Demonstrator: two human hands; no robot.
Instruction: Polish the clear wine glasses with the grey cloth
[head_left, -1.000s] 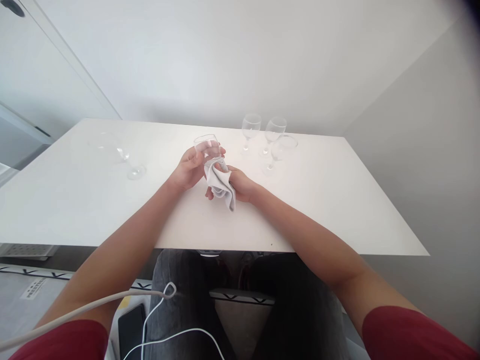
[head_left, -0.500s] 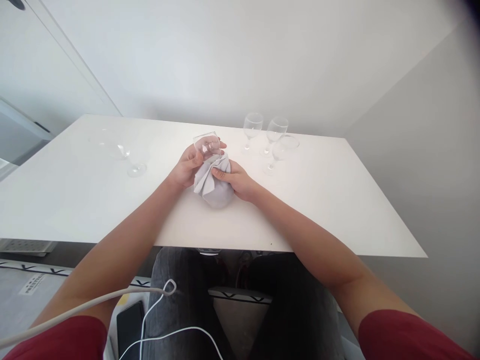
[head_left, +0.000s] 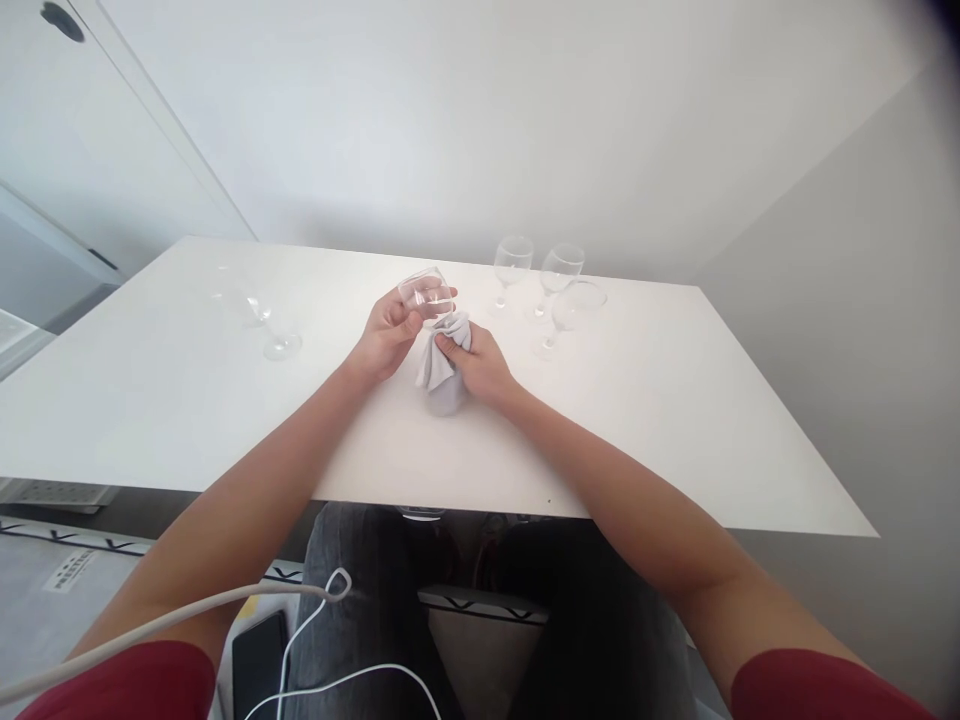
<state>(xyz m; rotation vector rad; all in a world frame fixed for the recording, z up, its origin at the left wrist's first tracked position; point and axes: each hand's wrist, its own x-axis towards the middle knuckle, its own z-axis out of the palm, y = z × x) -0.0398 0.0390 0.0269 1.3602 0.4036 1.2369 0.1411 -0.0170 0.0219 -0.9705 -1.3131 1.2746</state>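
My left hand (head_left: 386,338) is closed round the bowl of a clear wine glass (head_left: 425,295), held above the white table (head_left: 187,420) with its rim facing away. My right hand (head_left: 480,365) grips a light grey cloth (head_left: 441,370) bunched against the lower part of that glass. The glass's stem and foot are hidden by the cloth.
Three clear wine glasses (head_left: 551,280) stand close together at the back right of the table. Another wine glass (head_left: 259,320) stands at the left. The table's near edge runs above my knees; white cables (head_left: 300,620) and a dark phone (head_left: 255,660) lie below.
The cloth hung loose from my right hand a second ago; it is now bunched tighter under the glass. Both hands shifted slightly right.
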